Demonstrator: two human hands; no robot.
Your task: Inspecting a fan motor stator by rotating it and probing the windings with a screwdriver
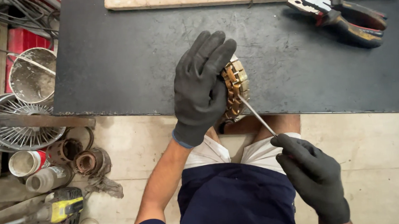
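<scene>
One view only, worn on the head, facing almost straight down from close above. Takes in the dark bench mat (125, 61) across the upper frame, pale floor below, own lap at bottom centre. Left edge crowded with clutter, a fan grille (19, 133) among it; pliers (345, 14) top right.

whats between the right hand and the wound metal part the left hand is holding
In the head view, a thin metal rod spans that gap: the right hand grips its lower end, and its tip reaches into the wound metal part under the left hand.
</scene>
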